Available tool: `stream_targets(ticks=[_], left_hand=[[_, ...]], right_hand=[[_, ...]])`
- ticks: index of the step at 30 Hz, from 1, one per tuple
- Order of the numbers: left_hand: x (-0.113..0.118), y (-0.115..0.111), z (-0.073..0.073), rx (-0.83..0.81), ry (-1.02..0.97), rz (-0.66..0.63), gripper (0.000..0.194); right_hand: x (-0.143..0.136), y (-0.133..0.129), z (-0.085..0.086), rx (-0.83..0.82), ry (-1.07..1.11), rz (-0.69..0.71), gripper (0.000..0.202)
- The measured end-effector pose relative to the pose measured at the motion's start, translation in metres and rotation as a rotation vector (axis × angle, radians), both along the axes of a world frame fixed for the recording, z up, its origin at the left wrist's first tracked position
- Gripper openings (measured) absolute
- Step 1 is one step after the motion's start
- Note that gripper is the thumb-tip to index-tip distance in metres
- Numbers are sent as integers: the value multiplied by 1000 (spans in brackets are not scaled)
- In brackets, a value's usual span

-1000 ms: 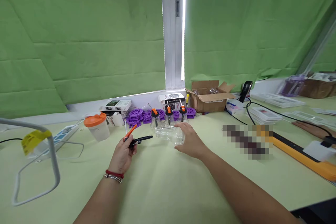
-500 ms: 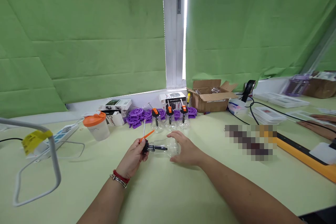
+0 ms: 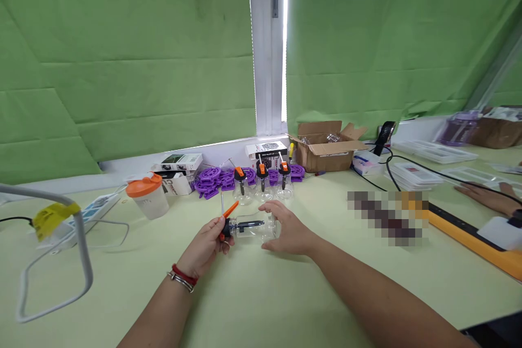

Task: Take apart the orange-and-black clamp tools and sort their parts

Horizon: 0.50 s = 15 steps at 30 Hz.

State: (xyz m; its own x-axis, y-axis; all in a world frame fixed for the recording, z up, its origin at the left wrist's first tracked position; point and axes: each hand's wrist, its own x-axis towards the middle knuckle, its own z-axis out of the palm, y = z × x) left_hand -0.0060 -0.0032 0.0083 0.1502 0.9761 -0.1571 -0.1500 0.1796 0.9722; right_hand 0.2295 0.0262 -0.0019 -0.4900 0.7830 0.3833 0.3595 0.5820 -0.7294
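Observation:
My left hand (image 3: 211, 239) grips the black cap (image 3: 227, 227) of a clear glass bottle. An orange lever (image 3: 231, 210) and a thin metal spout (image 3: 222, 204) stick up from that cap. The glass bottle (image 3: 255, 229) lies on its side above the table, its neck against the cap and a black stem inside it. Round its base end curl the fingers and thumb of my right hand (image 3: 287, 228). Beyond, three similar glass bottles (image 3: 263, 189) with black-and-orange caps stand upright in a row.
Purple plastic parts (image 3: 210, 179) and small boxes (image 3: 178, 171) lie behind. An open cardboard box (image 3: 326, 152) stands at the back right. At left are an orange-lidded cup (image 3: 147, 198) and a grey metal frame (image 3: 87, 261). Another person's hand (image 3: 485, 196) rests at far right.
The bottle and cap have come together; the black stem sits deeper inside the glass and the bottle's neck now meets the cap. The camera view has shifted slightly.

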Motion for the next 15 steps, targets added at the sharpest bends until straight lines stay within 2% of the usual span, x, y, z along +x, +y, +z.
stream_targets(ticks=[5,11,15], left_hand=[[-5,2,-1,-5,-8,-14,36],[-9,3,-4,1,20,-123,38],[-6,1,-2,22,-6,-137,37]], right_hand=[[2,-1,3,65,-5,14,75],[5,4,4,210,-2,97,73],[6,7,0,216,-2,106,74]])
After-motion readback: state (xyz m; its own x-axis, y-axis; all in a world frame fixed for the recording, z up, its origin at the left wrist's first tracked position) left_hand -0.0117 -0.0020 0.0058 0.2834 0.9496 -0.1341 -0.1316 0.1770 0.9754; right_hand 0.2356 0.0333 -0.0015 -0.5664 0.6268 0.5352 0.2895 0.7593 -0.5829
